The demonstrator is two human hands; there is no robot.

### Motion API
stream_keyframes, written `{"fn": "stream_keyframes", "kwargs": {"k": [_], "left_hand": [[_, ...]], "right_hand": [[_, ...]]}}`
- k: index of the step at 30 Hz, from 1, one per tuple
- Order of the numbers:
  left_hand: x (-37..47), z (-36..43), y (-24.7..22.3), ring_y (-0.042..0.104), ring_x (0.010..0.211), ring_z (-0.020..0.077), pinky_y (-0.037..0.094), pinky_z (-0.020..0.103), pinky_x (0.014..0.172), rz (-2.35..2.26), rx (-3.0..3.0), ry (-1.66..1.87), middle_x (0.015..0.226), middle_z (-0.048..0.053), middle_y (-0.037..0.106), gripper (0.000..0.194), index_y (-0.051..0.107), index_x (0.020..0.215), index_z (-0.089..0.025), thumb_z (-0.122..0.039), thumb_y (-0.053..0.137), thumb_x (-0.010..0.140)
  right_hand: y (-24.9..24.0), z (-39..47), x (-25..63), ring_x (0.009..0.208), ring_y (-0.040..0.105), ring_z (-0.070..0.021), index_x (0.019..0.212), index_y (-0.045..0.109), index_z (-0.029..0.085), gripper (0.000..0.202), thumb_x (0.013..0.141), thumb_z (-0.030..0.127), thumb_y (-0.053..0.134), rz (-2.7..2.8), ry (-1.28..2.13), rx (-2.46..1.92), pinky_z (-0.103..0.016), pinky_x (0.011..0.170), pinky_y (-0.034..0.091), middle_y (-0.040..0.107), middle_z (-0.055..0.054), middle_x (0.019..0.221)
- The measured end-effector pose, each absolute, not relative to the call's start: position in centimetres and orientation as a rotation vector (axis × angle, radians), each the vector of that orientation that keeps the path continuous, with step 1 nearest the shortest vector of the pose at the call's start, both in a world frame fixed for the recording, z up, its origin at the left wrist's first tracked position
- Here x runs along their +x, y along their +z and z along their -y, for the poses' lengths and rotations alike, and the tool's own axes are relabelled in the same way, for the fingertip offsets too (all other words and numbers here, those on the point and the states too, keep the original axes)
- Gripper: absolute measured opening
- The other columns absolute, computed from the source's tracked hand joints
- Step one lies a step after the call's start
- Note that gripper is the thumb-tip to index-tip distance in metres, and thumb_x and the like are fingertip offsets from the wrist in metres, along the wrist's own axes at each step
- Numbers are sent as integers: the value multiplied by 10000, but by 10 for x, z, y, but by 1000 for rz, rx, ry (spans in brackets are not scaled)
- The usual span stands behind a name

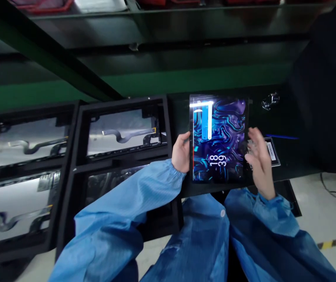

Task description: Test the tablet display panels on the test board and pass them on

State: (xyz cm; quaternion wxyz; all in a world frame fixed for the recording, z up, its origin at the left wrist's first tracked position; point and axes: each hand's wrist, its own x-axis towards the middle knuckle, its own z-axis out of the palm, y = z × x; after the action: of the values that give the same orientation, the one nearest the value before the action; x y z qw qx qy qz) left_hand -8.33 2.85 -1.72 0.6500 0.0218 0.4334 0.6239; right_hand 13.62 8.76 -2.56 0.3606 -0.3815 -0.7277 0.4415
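A tablet (219,141) with a lit screen shows a blue and purple swirl pattern and the digits 18 39, turned sideways. My left hand (181,152) holds its left edge, with the fingers partly hidden behind it. Just off the tablet's right edge is my right hand (260,160), its fingers apart and slightly blurred, with nothing held in it. Behind that hand lies a card with a white label (271,151), partly covered by it.
Black foam trays (75,147) on the left hold several panels with ribbon cables. A blue stick (282,137) and a shiny clear object (270,101) lie on the dark bench at right. A shelf (185,12) with red bins runs across the top.
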Motion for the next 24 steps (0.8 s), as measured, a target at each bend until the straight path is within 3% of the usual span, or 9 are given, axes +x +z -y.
{"fn": "stream_keyframes", "kwargs": {"k": [3,5,8,14,24], "left_hand": [[-81,-26,-16,710,1056,393,572,539,922,-959,90,1436,989,86,783,483,698,1122,-196,-487,548,766],[-80,-25,-16,705,1076,391,573,535,930,-946,76,1445,996,86,783,495,697,1126,-194,-479,543,752],[-79,-24,-20,702,1086,384,584,526,921,-951,18,1456,996,82,784,493,697,1131,-192,-462,523,756],[-80,-23,-27,703,1078,400,602,505,893,-985,-23,1493,979,73,787,470,708,1089,-196,-481,542,754],[-77,-27,-13,683,1138,384,577,474,966,-988,-75,1566,1016,63,787,489,700,1113,-164,-364,507,711]], "right_hand": [[-29,-88,121,1337,526,-275,1407,537,275,444,972,329,466,1851,1089,-1102,-516,1156,407,573,-71,1435],[-31,-87,114,1270,568,-311,1330,592,244,453,898,381,603,1840,1019,-1203,-537,1116,436,639,-96,1323],[-29,-86,112,1254,578,-327,1364,551,238,666,775,445,780,1810,1112,-1207,-527,1094,467,633,-111,1326],[-22,-89,123,1348,536,-292,1444,493,275,592,908,475,645,1709,1433,-1020,-456,1106,487,556,-73,1469],[-23,-100,128,1287,581,-275,1420,505,280,520,930,419,613,1793,1265,-1094,-470,1073,498,588,-85,1425]]}}
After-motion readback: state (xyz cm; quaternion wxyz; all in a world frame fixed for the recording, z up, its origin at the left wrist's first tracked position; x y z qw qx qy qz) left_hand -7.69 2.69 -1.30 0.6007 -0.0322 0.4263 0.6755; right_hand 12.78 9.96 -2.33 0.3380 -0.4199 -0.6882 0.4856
